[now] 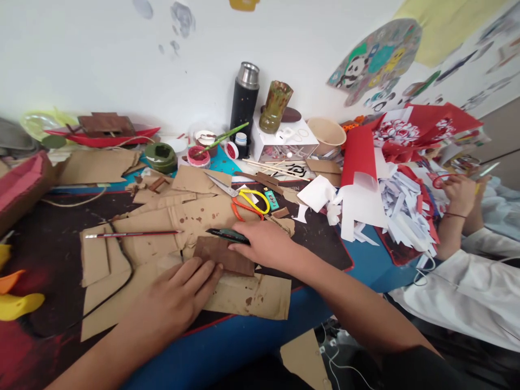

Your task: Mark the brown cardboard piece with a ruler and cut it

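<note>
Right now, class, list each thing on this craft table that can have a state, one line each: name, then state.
Brown painted piece: flat on the cardboard, pressed by both hands.
Left hand: fingers spread flat on the piece's near edge.
Right hand: resting on the piece, touching a dark cutter.
Scissors: lying partly open.
Paintbrush: lying flat, unheld.
Flask: upright, capped.
Red paint pot: open.

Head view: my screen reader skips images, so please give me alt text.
Two bare hands, left hand and right hand, press a brown painted card piece onto cardboard sheets; scissors and a paintbrush lie nearby.
</note>
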A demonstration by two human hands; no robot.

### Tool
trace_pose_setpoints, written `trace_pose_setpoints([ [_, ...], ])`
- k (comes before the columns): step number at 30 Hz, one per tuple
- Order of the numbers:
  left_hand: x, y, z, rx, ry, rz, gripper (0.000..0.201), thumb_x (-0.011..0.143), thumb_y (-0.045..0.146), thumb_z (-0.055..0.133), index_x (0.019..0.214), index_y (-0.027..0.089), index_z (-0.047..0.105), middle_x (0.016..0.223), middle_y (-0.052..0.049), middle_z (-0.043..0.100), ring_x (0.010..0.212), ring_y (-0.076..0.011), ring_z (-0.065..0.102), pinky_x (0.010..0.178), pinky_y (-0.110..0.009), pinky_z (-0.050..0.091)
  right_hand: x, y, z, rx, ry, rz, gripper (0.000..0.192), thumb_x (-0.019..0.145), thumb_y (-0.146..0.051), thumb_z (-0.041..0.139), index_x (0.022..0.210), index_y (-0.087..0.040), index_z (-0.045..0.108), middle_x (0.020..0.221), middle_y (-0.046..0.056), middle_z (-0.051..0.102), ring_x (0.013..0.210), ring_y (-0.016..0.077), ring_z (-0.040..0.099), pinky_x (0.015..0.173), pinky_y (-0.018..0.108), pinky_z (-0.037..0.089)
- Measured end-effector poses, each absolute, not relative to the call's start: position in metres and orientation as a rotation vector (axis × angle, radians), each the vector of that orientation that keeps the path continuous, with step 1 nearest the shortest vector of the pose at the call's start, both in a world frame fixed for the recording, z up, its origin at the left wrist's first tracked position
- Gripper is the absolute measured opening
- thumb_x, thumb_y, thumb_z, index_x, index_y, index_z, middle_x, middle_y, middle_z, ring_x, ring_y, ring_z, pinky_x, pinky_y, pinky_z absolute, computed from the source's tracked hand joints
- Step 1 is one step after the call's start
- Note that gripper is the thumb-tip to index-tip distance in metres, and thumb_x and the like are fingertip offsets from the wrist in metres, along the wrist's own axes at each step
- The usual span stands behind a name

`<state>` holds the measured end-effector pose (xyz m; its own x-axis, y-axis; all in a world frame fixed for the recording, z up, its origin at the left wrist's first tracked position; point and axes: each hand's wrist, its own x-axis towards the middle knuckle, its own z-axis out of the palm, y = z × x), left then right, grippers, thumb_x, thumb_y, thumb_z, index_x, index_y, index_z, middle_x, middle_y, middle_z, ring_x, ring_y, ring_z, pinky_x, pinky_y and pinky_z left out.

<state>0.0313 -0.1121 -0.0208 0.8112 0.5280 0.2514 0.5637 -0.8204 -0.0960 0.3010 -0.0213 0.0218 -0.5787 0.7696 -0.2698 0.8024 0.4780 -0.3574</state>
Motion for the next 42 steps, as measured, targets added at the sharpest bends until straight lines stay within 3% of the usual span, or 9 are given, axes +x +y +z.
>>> trace_pose_setpoints([
  [7, 0.017, -0.128, -0.042, -2.828, -0.999, -0.461, 0.058, 0.102, 0.002, 0.043, 0.152, 0.015, 0.071, 0.147, -0.016, 0.076, 0.134, -0.0311, 0.068, 0.108, -0.044, 0.057, 0.301, -0.02, 0.02, 1.435, 2.609, -0.791, 0.025, 0.11, -0.044, 0.076, 0.114, -0.02, 0.07, 0.108, 0.008, 0.082, 0.095, 0.025, 0.072, 0.073, 0.034, 0.034],
  [11, 0.024, -0.128, -0.041, -2.807, -1.099, -0.42, 0.053, 0.105, 0.005, 0.043, 0.146, 0.015, 0.076, 0.147, -0.019, 0.076, 0.132, -0.0337, 0.07, 0.107, -0.047, 0.059, 0.301, -0.02, 0.02, 1.473, 2.609, -0.822, 0.024, 0.109, -0.043, 0.078, 0.109, -0.021, 0.068, 0.098, 0.005, 0.078, 0.09, 0.0234, 0.069, 0.072, 0.033, 0.032],
  [16, 0.033, -0.124, -0.033, -2.759, -1.161, -0.489, 0.048, 0.104, 0.005, 0.047, 0.14, 0.013, 0.078, 0.142, -0.02, 0.078, 0.129, -0.0339, 0.072, 0.108, -0.046, 0.058, 0.302, -0.022, 0.017, 1.474, 2.634, -0.866, 0.023, 0.11, -0.041, 0.077, 0.105, -0.021, 0.067, 0.101, 0.005, 0.078, 0.092, 0.0232, 0.069, 0.075, 0.033, 0.035],
  [24, 0.028, -0.132, -0.03, -2.735, -1.138, -0.5, 0.05, 0.11, 0.016, 0.052, 0.16, 0.013, 0.06, 0.146, -0.018, 0.078, 0.13, -0.0352, 0.072, 0.111, -0.05, 0.054, 0.302, -0.02, 0.016, 1.469, 2.61, -0.848, 0.025, 0.11, -0.044, 0.077, 0.111, -0.02, 0.069, 0.102, 0.006, 0.079, 0.092, 0.0242, 0.069, 0.073, 0.034, 0.033],
  [31, 0.042, -0.136, -0.032, -2.714, -1.212, -0.464, 0.056, 0.11, 0.017, 0.058, 0.164, 0.005, 0.054, 0.15, -0.025, 0.074, 0.132, -0.0398, 0.071, 0.112, -0.055, 0.053, 0.301, -0.02, 0.018, 1.493, 2.588, -0.861, 0.023, 0.109, -0.042, 0.078, 0.112, -0.021, 0.07, 0.103, 0.007, 0.08, 0.093, 0.0246, 0.069, 0.074, 0.034, 0.034],
  [34, 0.043, -0.137, -0.031, -2.72, -1.243, -0.458, 0.06, 0.11, 0.018, 0.056, 0.169, 0.008, 0.048, 0.153, -0.023, 0.073, 0.136, -0.0402, 0.07, 0.114, -0.056, 0.053, 0.301, -0.02, 0.02, 1.503, 2.575, -0.868, 0.023, 0.109, -0.043, 0.077, 0.111, -0.021, 0.07, 0.105, 0.007, 0.081, 0.094, 0.0254, 0.07, 0.074, 0.034, 0.034],
  [37, 0.044, -0.138, -0.03, -2.695, -1.313, -0.466, 0.06, 0.111, 0.021, 0.057, 0.17, 0.013, 0.048, 0.152, -0.021, 0.074, 0.135, -0.0401, 0.07, 0.114, -0.057, 0.053, 0.301, -0.019, 0.021, 1.5, 2.568, -0.868, 0.025, 0.109, -0.044, 0.077, 0.109, -0.021, 0.069, 0.106, 0.008, 0.081, 0.094, 0.0255, 0.071, 0.073, 0.034, 0.033],
  [42, 0.043, -0.139, -0.033, -2.741, -1.292, -0.486, 0.061, 0.109, 0.018, 0.059, 0.168, 0.011, 0.052, 0.151, -0.023, 0.074, 0.136, -0.0409, 0.068, 0.117, -0.058, 0.052, 0.3, -0.018, 0.023, 1.509, 2.562, -0.881, 0.025, 0.109, -0.044, 0.078, 0.107, -0.021, 0.069, 0.101, 0.007, 0.08, 0.091, 0.0246, 0.07, 0.071, 0.033, 0.032],
])
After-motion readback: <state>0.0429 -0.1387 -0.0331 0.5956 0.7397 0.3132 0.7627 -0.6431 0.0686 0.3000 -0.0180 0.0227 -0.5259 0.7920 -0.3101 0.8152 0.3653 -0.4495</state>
